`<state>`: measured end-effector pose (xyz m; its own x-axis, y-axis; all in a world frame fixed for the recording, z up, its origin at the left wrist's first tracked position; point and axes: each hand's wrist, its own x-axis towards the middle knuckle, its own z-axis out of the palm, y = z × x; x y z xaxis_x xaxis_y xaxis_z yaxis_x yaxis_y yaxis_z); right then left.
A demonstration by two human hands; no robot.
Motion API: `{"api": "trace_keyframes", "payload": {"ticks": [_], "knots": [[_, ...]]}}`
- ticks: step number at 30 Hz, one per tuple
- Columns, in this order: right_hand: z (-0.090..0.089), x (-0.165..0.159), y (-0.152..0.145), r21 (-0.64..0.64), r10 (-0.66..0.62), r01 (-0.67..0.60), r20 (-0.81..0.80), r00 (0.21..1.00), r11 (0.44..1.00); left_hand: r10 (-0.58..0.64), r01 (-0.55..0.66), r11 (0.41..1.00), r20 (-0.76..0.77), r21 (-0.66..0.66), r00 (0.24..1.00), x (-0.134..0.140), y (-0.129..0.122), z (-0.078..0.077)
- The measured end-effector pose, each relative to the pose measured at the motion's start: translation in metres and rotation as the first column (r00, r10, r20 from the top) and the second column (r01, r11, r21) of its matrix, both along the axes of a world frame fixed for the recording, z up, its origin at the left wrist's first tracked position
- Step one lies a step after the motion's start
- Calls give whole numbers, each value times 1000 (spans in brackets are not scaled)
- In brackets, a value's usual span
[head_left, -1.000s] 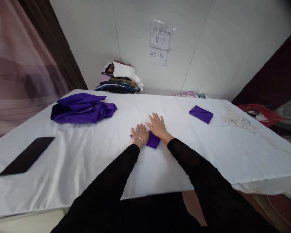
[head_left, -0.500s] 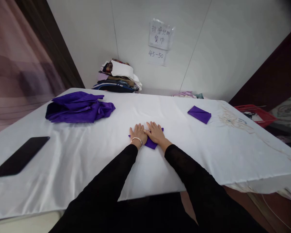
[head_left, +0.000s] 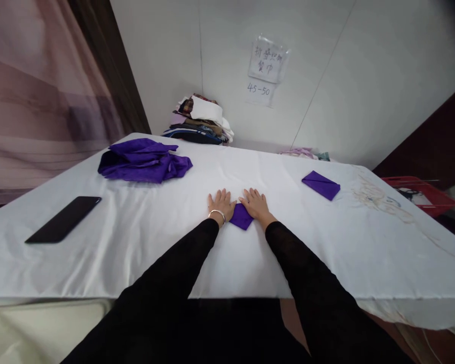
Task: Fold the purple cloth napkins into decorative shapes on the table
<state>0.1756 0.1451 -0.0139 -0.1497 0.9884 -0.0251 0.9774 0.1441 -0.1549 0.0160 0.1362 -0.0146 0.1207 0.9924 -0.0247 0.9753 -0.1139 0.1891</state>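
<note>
A small folded purple napkin [head_left: 241,217] lies on the white tablecloth [head_left: 246,268] in front of me, its visible part narrowing to a point on my side. Flat on its left edge rests my left hand [head_left: 221,203], fingers stretched out, a silver bangle at the wrist. My right hand [head_left: 256,204] presses on the right edge with fingers spread, and its palm covers that side of the cloth. The two thumbs come close together over the far edge. Another napkin [head_left: 321,185], folded into a neat purple packet, sits farther off to the right.
A loose heap of purple cloths [head_left: 144,161] lies at the back left. Nearer on that side is a dark flat tablet-like slab [head_left: 64,219]. Stacked clothes [head_left: 200,120] stand against the wall below a paper sign [head_left: 267,65]. A red basket [head_left: 420,194] is beyond the table's right edge.
My hands have moved apart sideways, from lying across the napkin to its two sides. More of the napkin's middle shows. The whole view has shifted a little.
</note>
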Motion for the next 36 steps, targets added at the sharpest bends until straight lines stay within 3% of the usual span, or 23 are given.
{"api": "trace_keyframes", "payload": {"ticks": [7,11,14,16,18,21,23,27,36], "knots": [[3,-1,0,-33,-1,1,8,1000,999,119,-121,992,-33,-48,992,-38,3,2],[3,-2,1,-51,1,0,20,1000,999,292,-294,954,-53,-53,955,-69,6,10],[3,-2,1,-44,-2,3,19,1000,999,377,-378,925,-27,-34,926,-68,6,20],[2,-1,0,-33,-2,3,28,1000,999,278,-278,961,8,12,961,-45,4,25],[2,0,-1,-19,7,-6,43,999,1000,44,-48,996,61,74,997,-12,-1,24],[1,2,-4,-3,36,-36,63,997,999,-132,124,990,127,73,983,30,-9,16],[1,2,-5,2,48,-49,81,996,999,-134,126,990,158,59,978,40,-12,7],[0,1,-3,-16,26,-24,108,994,1000,-66,57,997,172,57,983,28,-14,-3],[-2,-1,-1,-14,4,-3,86,996,1000,68,-68,998,103,1,992,-2,-11,0]]}}
